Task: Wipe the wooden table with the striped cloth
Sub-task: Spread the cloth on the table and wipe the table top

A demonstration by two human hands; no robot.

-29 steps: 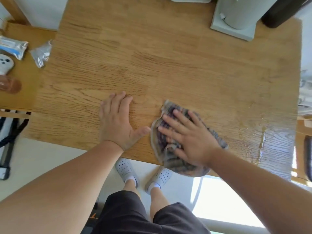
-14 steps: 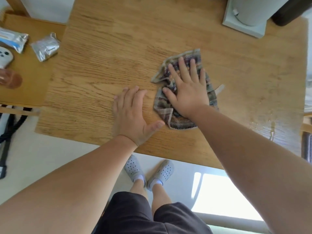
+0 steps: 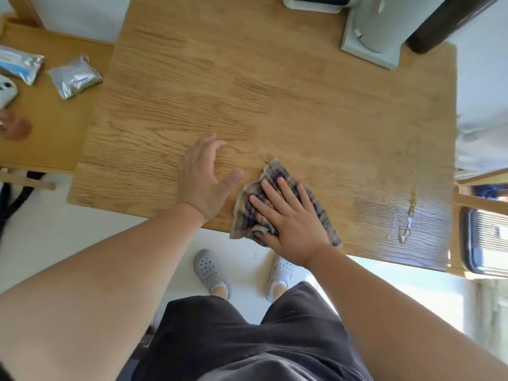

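The striped cloth (image 3: pixel 248 213), crumpled and purple-grey, lies at the near edge of the wooden table (image 3: pixel 275 105), partly hanging over it. My right hand (image 3: pixel 288 218) presses flat on the cloth with fingers spread, covering its middle. My left hand (image 3: pixel 203 177) rests on the bare wood just left of the cloth, fingers apart, thumb close to the cloth's edge, holding nothing. A wet streak (image 3: pixel 406 218) glistens on the wood at the near right.
A white appliance on a pale base (image 3: pixel 376 34) stands at the far right of the table, a dark object (image 3: pixel 445 20) beside it. On a lower wooden surface at left lie two foil packets (image 3: pixel 74 77) and a white remote (image 3: pixel 7 92).
My right hand has dragged the cloth back from the middle of the table to the near edge. My left hand stays on the wood beside it, fingers now lifted slightly.
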